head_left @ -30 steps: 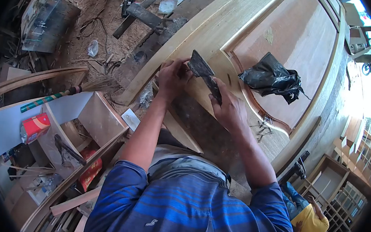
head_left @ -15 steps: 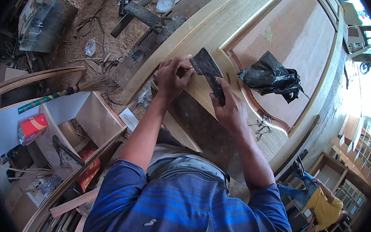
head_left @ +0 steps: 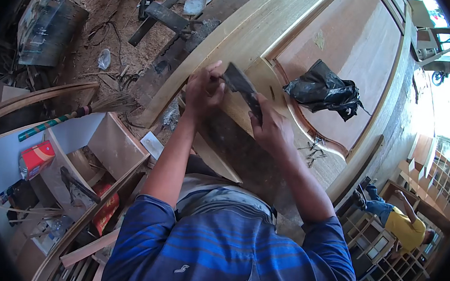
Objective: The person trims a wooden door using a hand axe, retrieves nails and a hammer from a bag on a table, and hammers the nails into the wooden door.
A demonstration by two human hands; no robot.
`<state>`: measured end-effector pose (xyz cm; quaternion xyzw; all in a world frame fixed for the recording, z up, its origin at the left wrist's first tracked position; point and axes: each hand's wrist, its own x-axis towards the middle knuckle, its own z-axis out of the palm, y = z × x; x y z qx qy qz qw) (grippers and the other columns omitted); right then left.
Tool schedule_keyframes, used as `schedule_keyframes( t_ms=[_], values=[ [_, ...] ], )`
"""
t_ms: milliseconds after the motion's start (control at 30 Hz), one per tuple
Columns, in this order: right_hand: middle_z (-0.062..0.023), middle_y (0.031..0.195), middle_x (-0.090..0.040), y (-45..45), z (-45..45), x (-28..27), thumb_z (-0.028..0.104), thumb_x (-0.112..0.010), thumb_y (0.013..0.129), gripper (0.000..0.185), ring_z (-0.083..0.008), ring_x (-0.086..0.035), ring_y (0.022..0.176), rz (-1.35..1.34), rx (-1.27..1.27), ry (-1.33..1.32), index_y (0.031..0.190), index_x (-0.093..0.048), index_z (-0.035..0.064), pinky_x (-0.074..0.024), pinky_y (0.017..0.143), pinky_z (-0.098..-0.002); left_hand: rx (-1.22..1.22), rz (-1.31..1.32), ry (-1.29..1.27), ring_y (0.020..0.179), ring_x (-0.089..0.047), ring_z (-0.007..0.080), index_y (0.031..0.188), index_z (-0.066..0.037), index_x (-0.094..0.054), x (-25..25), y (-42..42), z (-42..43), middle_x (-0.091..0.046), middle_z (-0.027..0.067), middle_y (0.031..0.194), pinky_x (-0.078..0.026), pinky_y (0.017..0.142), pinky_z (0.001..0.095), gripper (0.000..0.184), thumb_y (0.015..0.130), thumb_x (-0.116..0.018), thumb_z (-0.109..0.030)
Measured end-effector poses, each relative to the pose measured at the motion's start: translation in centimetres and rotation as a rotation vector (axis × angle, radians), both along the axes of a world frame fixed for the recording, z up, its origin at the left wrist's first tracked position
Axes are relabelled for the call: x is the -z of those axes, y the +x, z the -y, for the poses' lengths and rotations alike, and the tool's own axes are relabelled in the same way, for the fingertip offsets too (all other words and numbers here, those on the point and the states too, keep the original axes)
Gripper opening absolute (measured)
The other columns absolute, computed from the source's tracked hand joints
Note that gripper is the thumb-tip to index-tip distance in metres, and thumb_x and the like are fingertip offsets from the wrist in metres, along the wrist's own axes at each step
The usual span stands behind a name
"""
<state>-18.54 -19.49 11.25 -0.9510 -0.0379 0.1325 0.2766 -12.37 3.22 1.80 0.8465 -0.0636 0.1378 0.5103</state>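
My right hand [head_left: 276,128] is wrapped round the handle of a dark flat-bladed tool [head_left: 241,83]. The blade is tilted and smeared by motion, its end close to the fingers of my left hand [head_left: 203,96]. Those fingers are pinched together over the edge of a pale wooden frame [head_left: 243,44]; what they hold, if anything, cannot be made out. A crumpled black plastic bag [head_left: 324,89] lies on the brown panel [head_left: 356,55] right of the tool. Several thin dark nails [head_left: 315,152] are scattered on the wood beyond my right wrist.
At left stands an open wooden box [head_left: 98,143] with a red package [head_left: 37,158] and offcuts inside. A broom [head_left: 57,122] leans across it. A metal clamp-like piece [head_left: 166,15] lies on the littered floor. Another person in a yellow shirt [head_left: 405,228] is at far right.
The tool in my right hand has swung left and turned more edge-on near my left fingers. My left hand stays at the frame's edge. The other person has shifted right.
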Motion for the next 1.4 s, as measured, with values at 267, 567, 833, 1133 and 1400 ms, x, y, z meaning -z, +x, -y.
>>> schedule_keyframes(
  t_ms=[267, 567, 833, 1133, 1400],
  values=[
    [-0.0242, 0.105, -0.078, -0.6, -0.6, -1.6, 0.032, -0.069, 0.105, 0.056, -0.0485, -0.076, 0.093, 0.128, 0.065, 0.152, 0.157, -0.052, 0.0212, -0.0585, 0.079, -0.0594, -0.15, 0.221, 0.402, 0.132, -0.064, 0.0381, 0.146, -0.007, -0.064, -0.8, 3.6, -3.9, -0.068, 0.0174, 0.142, -0.049, 0.114, 0.0497, 0.045, 0.101, -0.068, -0.007],
    [-0.0243, 0.107, -0.079, 0.9, -0.2, -1.4, 0.032, -0.069, 0.105, 0.055, -0.0497, -0.076, 0.092, 0.056, 0.019, 0.055, 0.156, -0.051, 0.0193, -0.0583, 0.08, -0.0605, -0.151, 0.162, 0.484, 0.138, -0.061, 0.0362, 0.144, -0.009, -0.066, -0.2, 4.7, -3.7, -0.066, 0.0136, 0.146, -0.046, 0.119, 0.049, 0.038, 0.108, -0.064, -0.018],
    [-0.0265, 0.108, -0.078, 0.7, 0.0, 0.0, 0.031, -0.068, 0.105, 0.054, -0.0496, -0.076, 0.096, -0.048, -0.026, -0.094, 0.156, -0.052, 0.0175, -0.0592, 0.083, -0.0604, -0.135, 0.152, 0.476, 0.137, -0.06, 0.0366, 0.142, -0.01, -0.068, -0.8, 4.7, -3.6, -0.066, 0.0139, 0.146, -0.048, 0.118, 0.0481, 0.035, 0.108, -0.064, -0.019],
    [-0.027, 0.104, -0.078, -1.1, 0.9, 1.5, 0.03, -0.067, 0.106, 0.058, -0.0506, -0.075, 0.09, 0.1, -0.017, -0.021, 0.16, -0.049, 0.0171, -0.0581, 0.081, -0.0611, -0.135, 0.139, 0.465, 0.138, -0.059, 0.0366, 0.139, -0.009, -0.07, -0.3, 4.7, -3.7, -0.066, 0.0132, 0.146, -0.048, 0.118, 0.0492, 0.033, 0.108, -0.063, -0.018],
    [-0.0294, 0.105, -0.077, -1.3, -0.7, 0.0, 0.027, -0.068, 0.104, 0.059, -0.0517, -0.075, 0.091, 0.061, 0.039, -0.003, 0.158, -0.048, 0.0176, -0.0573, 0.082, -0.0629, -0.123, 0.172, 0.449, 0.138, -0.059, 0.037, 0.137, -0.009, -0.07, 0.1, 4.9, -4.1, -0.065, 0.0144, 0.146, -0.048, 0.118, 0.0496, 0.032, 0.106, -0.065, -0.017]
  ],
)
